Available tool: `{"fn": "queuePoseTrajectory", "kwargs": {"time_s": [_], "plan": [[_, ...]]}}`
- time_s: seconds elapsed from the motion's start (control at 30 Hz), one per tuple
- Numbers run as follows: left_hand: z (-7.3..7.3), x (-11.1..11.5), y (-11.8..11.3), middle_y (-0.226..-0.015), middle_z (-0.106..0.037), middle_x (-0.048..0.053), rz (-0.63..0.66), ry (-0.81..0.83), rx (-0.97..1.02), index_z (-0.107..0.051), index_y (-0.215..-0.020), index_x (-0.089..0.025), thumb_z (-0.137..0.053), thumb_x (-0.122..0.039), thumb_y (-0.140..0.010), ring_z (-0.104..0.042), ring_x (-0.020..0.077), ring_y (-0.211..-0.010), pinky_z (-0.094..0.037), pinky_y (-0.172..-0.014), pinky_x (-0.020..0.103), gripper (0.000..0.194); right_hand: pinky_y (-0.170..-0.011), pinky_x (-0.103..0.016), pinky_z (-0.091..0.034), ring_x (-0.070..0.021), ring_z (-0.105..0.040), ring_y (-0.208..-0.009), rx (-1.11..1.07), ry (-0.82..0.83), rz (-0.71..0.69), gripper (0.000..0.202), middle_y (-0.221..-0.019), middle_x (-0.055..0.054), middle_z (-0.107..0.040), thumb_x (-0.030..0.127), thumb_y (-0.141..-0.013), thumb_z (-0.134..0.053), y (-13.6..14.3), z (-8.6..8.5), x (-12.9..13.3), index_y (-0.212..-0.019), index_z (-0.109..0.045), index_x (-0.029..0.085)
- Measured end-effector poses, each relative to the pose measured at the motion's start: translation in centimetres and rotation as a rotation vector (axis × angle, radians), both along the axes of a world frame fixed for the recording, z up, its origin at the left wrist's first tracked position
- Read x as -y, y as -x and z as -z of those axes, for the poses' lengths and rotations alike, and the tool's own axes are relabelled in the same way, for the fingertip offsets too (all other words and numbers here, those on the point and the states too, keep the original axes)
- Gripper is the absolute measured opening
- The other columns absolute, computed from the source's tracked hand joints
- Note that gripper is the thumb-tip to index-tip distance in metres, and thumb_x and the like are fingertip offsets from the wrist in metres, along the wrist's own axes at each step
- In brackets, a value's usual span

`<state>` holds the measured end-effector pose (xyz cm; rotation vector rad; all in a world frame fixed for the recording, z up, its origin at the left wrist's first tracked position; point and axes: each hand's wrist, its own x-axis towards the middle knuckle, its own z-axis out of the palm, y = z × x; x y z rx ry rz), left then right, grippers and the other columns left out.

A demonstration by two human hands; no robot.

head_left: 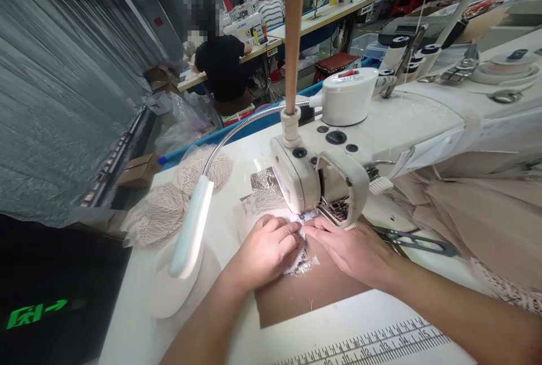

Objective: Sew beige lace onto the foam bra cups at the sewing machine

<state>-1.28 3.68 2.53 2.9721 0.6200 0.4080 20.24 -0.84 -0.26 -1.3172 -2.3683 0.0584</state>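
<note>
Now the left hand (269, 245) bunched over a pale patch (301, 263) on the brown cloth (315, 291), close by the foot (310, 214); the right hand (349, 243) lay outstretched, any pinch hidden in both. Either sliding inward risked getting stitched.

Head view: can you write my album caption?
Left hand and right hand close together over a brown sheet at a sewing machine, a bendy lamp and lacy pieces nearby.

A grey curtain (76, 77) hangs on the left, a cardboard box (138, 170) near its foot. A person in a black shirt (222, 62) sits at a table (262, 48); a person in stripes (271, 11) is farther back. A green exit sign (26, 316) glows lower left.
</note>
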Motion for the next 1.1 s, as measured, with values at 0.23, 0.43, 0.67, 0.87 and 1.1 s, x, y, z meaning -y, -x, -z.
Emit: {"fn": "queuePoseTrajectory", "kwargs": {"time_s": [0.23, 0.43, 0.67, 0.87, 1.1], "plan": [[-0.1, 0.0, 0.0, -0.119, -0.064, 0.007, -0.031, 0.079, 0.014, -0.057, -0.116, -0.016, -0.047, -0.022, -0.095, -0.056, 0.0226, -0.099, -0.048, -0.086, 0.040, 0.024, -0.051, -0.028, -0.026, -0.0118, -0.042, -0.058, 0.047, -0.086, 0.055, 0.041, -0.084, -0.002, -0.061, 0.002, -0.071, -0.044, 0.6, 0.1, 0.2, -0.100, -0.067, 0.020], [0.2, 0.5, -0.6, -0.121, -0.062, 0.009, -0.100, 0.100, 0.004, -0.059, -0.116, -0.014, -0.049, -0.027, -0.093, -0.054, 0.0257, -0.100, -0.048, -0.086, 0.044, 0.029, -0.055, -0.030, -0.031, -0.0133, -0.048, -0.065, 0.055, -0.094, 0.079, 0.041, -0.081, -0.002, -0.061, 0.001, -0.070, -0.044, 0.6, 0.2, 0.0, -0.098, -0.068, 0.021], [0.1, 0.8, -0.9, -0.125, -0.058, 0.010, -0.155, 0.068, -0.052, -0.056, -0.120, -0.013, -0.050, -0.033, -0.091, -0.052, 0.0286, -0.103, -0.048, -0.086, 0.046, 0.036, -0.065, -0.031, -0.035, -0.0176, -0.055, -0.076, 0.097, -0.087, 0.093, 0.038, -0.090, -0.004, -0.064, 0.004, -0.075, -0.047, 0.4, 0.3, -0.2, -0.103, -0.066, 0.020], [0.3, 0.7, -0.7, -0.119, -0.061, 0.011, -0.120, 0.038, -0.006, -0.058, -0.112, -0.015, -0.048, -0.029, -0.092, -0.055, 0.0245, -0.096, -0.049, -0.081, 0.040, 0.027, -0.055, -0.028, -0.027, -0.0123, -0.044, -0.058, 0.064, -0.060, 0.011, 0.040, -0.085, -0.002, -0.059, 0.002, -0.075, -0.044, 0.0, 0.5, 0.4, -0.105, -0.063, 0.021], [0.0, 0.2, -0.6, -0.116, -0.063, 0.009, -0.085, 0.018, -0.013, -0.059, -0.099, -0.015, -0.047, -0.027, -0.094, -0.057, 0.0231, -0.089, -0.049, -0.076, 0.039, 0.018, -0.056, -0.028, -0.026, -0.0137, -0.049, -0.065, 0.045, -0.072, -0.031, 0.044, -0.086, -0.002, -0.059, 0.001, -0.069, -0.045, -0.1, 0.9, 0.4, -0.105, -0.061, 0.021]]}}
